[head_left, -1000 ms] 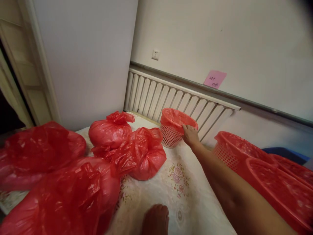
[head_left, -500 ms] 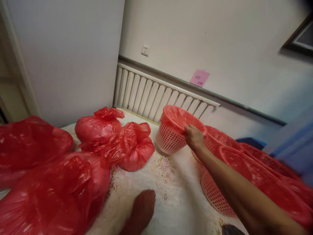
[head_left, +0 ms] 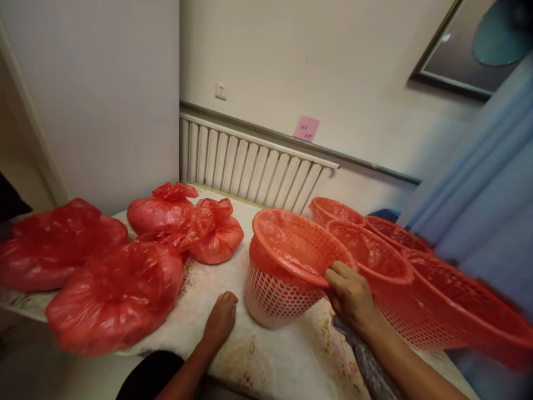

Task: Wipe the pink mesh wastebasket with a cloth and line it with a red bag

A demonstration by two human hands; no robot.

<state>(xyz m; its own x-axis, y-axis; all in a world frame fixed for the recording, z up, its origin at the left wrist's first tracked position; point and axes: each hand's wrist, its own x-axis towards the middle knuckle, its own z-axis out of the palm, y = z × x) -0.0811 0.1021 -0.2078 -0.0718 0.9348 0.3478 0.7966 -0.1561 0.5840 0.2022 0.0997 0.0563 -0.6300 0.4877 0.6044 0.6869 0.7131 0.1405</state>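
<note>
My right hand (head_left: 352, 294) grips the near rim of a pink perforated basket (head_left: 275, 291) lined with a red plastic bag (head_left: 291, 247). The basket stands tilted on the floral tablecloth (head_left: 283, 361), close to the front edge. My left hand (head_left: 220, 321) rests on the cloth just left of the basket, fingers curled under, holding nothing that I can see. Several more lined baskets (head_left: 366, 255) lie stacked on their sides to the right of my right hand.
Several tied, filled red bags (head_left: 112, 294) crowd the table's left half, with two smaller ones (head_left: 216, 233) further back. A white radiator (head_left: 250, 166) and a wall with a socket (head_left: 220, 90) and a pink note (head_left: 306, 129) stand behind. Blue cloth (head_left: 491, 211) hangs at right.
My right hand has pulled the lined basket from the far edge by the radiator toward me, to the table's front. The view has swung right, and my left hand has come forward onto the cloth.
</note>
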